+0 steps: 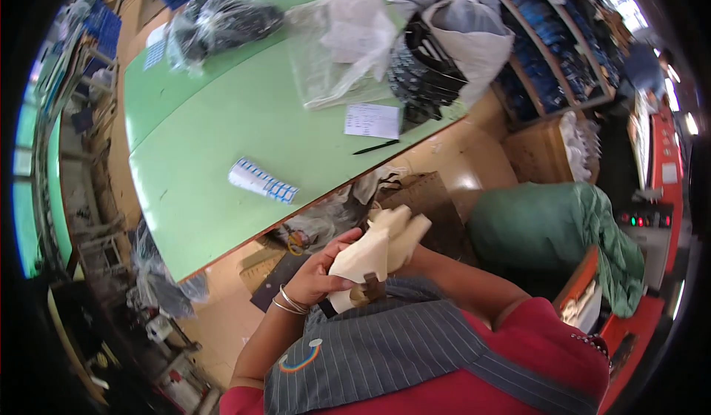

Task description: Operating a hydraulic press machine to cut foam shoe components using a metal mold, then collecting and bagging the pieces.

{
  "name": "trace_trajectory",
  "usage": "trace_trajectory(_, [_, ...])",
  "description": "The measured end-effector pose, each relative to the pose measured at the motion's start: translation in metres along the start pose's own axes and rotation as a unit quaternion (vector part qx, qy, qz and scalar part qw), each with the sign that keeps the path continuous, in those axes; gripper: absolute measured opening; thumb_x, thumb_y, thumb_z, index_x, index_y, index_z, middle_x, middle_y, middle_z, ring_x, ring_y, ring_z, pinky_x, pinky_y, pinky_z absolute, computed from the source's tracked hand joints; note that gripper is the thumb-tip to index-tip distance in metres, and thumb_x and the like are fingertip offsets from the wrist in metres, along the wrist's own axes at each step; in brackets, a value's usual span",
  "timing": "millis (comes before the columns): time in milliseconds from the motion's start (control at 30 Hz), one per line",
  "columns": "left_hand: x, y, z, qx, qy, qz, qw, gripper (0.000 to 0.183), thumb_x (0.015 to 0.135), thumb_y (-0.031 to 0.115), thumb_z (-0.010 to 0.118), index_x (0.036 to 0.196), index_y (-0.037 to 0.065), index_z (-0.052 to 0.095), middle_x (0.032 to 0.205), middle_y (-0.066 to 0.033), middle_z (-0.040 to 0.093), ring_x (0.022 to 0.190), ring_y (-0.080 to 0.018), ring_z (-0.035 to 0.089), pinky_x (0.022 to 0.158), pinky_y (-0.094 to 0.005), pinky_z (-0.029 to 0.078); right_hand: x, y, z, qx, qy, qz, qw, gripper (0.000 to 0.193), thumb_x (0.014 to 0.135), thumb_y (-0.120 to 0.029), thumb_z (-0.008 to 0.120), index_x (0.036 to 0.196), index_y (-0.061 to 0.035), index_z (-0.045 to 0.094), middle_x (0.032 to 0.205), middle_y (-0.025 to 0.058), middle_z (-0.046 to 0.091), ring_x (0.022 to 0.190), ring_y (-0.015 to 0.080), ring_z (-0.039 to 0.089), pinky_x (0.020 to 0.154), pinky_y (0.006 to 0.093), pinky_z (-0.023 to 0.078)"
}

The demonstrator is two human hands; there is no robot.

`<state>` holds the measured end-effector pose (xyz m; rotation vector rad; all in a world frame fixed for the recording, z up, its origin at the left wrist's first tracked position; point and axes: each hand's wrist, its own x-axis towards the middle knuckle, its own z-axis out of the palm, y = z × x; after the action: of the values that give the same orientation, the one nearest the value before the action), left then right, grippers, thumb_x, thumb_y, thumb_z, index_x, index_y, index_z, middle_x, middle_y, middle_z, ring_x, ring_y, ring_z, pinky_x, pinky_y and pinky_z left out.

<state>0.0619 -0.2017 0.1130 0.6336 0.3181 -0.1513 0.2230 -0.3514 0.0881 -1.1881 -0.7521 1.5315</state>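
Close in front of my apron, a cream bundle of what looks like folded cloth pieces is held up, its far end blurred by motion. The fingers of my left hand are closed round its left side, with the thumb across the lower part. From the right my forearm reaches in to the bundle, which hides most of my right hand, fingers included. A small brown piece shows under the bundle; I cannot make out what it is.
The green table ahead bears a blue-checked roll, a pen, a paper sheet, clear plastic and a bagged dark bundle. Dark patterned cloth lies at its right end. A green-covered bulk stands to my right.
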Motion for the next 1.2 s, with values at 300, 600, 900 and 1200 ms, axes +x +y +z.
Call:
trace_trajectory(300, [0.097, 0.008, 0.071, 0.009, -0.183, -0.146, 0.972, 0.068, 0.062, 0.002, 0.079, 0.121, 0.008, 0.047, 0.113, -0.0020, 0.056, 0.107, -0.0136, 0.053, 0.094, -0.0284, 0.040, -0.098, 0.024, -0.051, 0.275, 0.265, -0.119, 0.917, 0.016, 0.092, -0.015, 0.057, 0.104, -0.0061, 0.054, 0.094, 0.0029, 0.059, 0.085, 0.0115, 0.057, 0.074, 0.0281, 0.048])
trace_trajectory(600, [0.200, -0.002, 0.179, 0.101, -0.162, -0.176, 0.966, 0.046, 0.065, 0.001, 0.076, 0.094, 0.008, 0.041, 0.101, -0.0066, 0.055, 0.090, -0.0148, 0.055, 0.081, -0.0293, 0.047, -0.192, -0.070, -0.117, 0.446, 0.398, -0.246, 0.763, 0.014, 0.092, -0.022, 0.055, 0.096, -0.0091, 0.055, 0.087, 0.0040, 0.059, 0.081, 0.0192, 0.059, 0.072, 0.0325, 0.049])
trace_trajectory(900, [0.336, -0.042, 0.266, 0.688, -0.061, 0.031, 0.722, 0.028, 0.077, 0.015, 0.070, 0.074, 0.009, 0.043, 0.068, 0.0022, 0.050, 0.060, -0.0090, 0.045, 0.053, -0.0279, 0.040, -0.338, -0.124, -0.209, 0.430, 0.307, -0.428, 0.733, 0.046, 0.095, -0.036, 0.045, 0.130, -0.0075, 0.036, 0.116, 0.0249, 0.057, 0.072, 0.0200, 0.053, 0.074, 0.0330, 0.047])
trace_trajectory(1200, [0.455, -0.089, 0.380, 0.246, 0.096, -0.002, 0.965, 0.015, 0.083, 0.009, 0.063, 0.091, 0.002, 0.054, 0.086, -0.0093, 0.061, 0.076, -0.0188, 0.061, 0.069, -0.0312, 0.052, -0.449, -0.131, -0.275, -0.211, 0.401, -0.101, 0.886, 0.055, 0.091, -0.038, 0.054, 0.129, -0.0035, 0.034, 0.094, 0.0134, 0.067, 0.075, 0.0251, 0.065, 0.069, 0.0336, 0.049])
